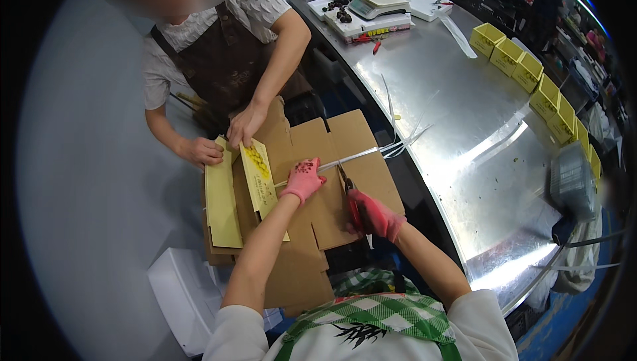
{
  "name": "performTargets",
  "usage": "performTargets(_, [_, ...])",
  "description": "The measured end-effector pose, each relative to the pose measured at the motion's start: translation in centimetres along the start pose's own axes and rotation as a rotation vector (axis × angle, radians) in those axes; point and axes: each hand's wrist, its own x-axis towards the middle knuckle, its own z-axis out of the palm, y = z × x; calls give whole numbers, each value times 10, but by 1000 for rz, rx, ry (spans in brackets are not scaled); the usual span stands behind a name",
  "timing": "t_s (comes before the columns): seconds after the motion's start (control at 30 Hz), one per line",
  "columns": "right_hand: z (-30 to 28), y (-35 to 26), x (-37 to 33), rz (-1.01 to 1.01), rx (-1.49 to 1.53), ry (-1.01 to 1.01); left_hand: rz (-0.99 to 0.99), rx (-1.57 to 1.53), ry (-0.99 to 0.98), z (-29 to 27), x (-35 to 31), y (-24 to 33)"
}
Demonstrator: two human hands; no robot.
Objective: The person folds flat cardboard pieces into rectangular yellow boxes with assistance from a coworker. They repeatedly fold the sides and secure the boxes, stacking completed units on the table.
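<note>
My left hand [304,181], in a pink glove, is closed on a bundle of thin white straps [360,156] above a flattened brown cardboard box [361,125]. The straps run right, and their loose ends fan out over the metal table's edge. My right hand [374,216], also gloved in pink, grips a pair of scissors [347,180]. Their blades point away from me and meet the straps just right of my left hand. Left of my left hand, a yellow printed carton [260,178] lies on the cardboard, with a co-worker's hands [245,125] on its far end.
The co-worker in a brown apron [219,56] stands across the cardboard. To the right, a steel table [431,89] carries a row of yellow boxes [507,56], a scale [379,2], dark grapes [340,1] and clear plastic containers [574,178]. A white bin [182,294] stands at lower left.
</note>
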Motion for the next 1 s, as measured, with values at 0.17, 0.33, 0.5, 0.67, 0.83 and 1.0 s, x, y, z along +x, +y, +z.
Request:
performTargets(0.17, [0, 3, 30, -116, 88, 63, -74, -26, -15, -4, 6, 6])
performTargets(0.33, [1, 6, 32, -131, 29, 59, -94, 189, 0, -6, -1, 12])
performTargets(0.5, [-20, 10, 47, -177, 104, -83, -9, 12, -1, -2, 17, 2])
performTargets(0.67, [26, 2, -14, 11, 163, 33, 15, -113, 12, 11, 13, -21])
performTargets(0.83, [5, -4, 21, -205, 10, -47, 81, -161, 40, -2, 12, -6])
performTargets(1.0, [9, -13, 39, -210, -11, 56, -16, -398, 110, -15, 0, -3])
